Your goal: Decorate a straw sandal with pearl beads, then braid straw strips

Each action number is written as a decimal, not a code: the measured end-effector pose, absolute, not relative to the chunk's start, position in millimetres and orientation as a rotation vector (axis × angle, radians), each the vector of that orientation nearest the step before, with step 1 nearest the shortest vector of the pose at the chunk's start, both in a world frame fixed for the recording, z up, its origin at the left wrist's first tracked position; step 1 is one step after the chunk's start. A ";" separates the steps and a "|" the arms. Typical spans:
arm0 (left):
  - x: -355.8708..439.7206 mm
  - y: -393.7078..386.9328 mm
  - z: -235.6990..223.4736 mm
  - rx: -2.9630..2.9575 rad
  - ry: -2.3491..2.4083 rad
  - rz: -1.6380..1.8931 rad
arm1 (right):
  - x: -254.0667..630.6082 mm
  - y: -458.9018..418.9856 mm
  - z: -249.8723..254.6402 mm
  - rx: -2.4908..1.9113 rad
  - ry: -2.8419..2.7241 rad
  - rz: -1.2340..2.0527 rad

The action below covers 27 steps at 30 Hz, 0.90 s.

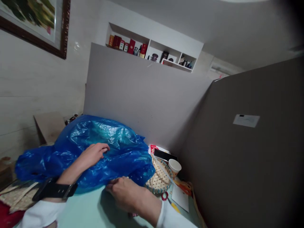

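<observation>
Head view: the left hand (95,153) is lying over the blue bag (121,150), its fingers loosely bent and partly spread, and it is closing on nothing that shows. The right hand (125,193) is bending its fingers in at the bag's near edge, just below and to the right of the left hand; its fingertips are hiding, so whether it is gripping the plastic cannot be told. The bag is lying crumpled and bulging beneath the left hand and spreading beyond both hands, with one end stretching out left of the left hand. A watch (53,190) is circling the left wrist. Under the right hand, the pale green table (80,207) is showing, and a shadow is falling beside that hand. Just right of the right hand, a woven basket (159,177) is sitting against the bag's end, and a cup (175,166) is standing beyond it. Farther right of that hand, white paper (180,199) is lying near the orange handles (186,188). Beyond both hands, a grey partition (142,91) is rising.
</observation>
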<state>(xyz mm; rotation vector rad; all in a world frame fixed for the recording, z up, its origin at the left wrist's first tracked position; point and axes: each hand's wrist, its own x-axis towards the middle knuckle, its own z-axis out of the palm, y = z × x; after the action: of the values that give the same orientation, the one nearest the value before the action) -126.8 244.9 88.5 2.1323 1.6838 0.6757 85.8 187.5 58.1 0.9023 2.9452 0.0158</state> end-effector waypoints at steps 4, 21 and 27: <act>-123.3 240.0 89.4 2.166 1.591 0.658 | 69.3 226.0 67.7 1.181 2.932 0.048; -127.2 257.2 75.3 1.730 2.010 1.274 | 104.8 274.6 75.9 1.466 2.797 -0.040; -124.4 258.1 72.4 1.730 1.915 1.319 | 96.0 244.3 57.0 1.547 2.747 0.112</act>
<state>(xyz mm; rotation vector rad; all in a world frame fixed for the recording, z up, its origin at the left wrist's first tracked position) -124.4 258.1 72.4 1.7298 1.9150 1.3189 96.0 244.3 57.0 1.5473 2.7472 0.1116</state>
